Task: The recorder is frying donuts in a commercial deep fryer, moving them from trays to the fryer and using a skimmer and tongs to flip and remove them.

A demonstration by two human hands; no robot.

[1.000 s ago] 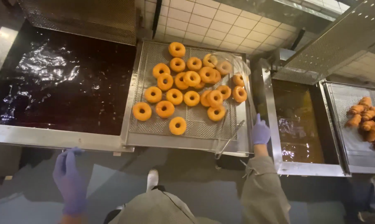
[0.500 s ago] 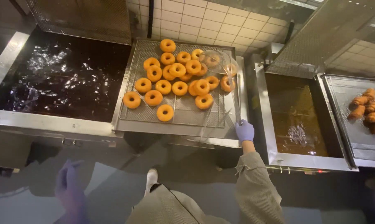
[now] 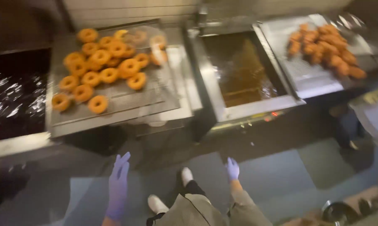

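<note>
My left hand (image 3: pixel 118 186), in a purple glove, hangs low over the floor with its fingers straight and apart, holding nothing. Also gloved, my right hand (image 3: pixel 232 168) is down by my side in front of the fryer, touching nothing; its fingers look loosely curled in the blur. Above them a metal draining tray (image 3: pixel 126 102) carries several golden ring doughnuts (image 3: pixel 108 75). To the right is a fryer vat of amber oil (image 3: pixel 239 71), then a second tray (image 3: pixel 306 77) piled with darker fried pieces (image 3: pixel 327 46).
A dark vat of oil (image 3: pixel 13 100) lies at the far left. My white shoes (image 3: pixel 157 204) and beige trousers show on the grey floor below. Round metal items (image 3: pixel 335 211) sit at the lower right corner.
My right hand has let go of the doughnut tray's front edge and dropped to my side. The view has swung right, bringing the second tray of fried pieces more into sight.
</note>
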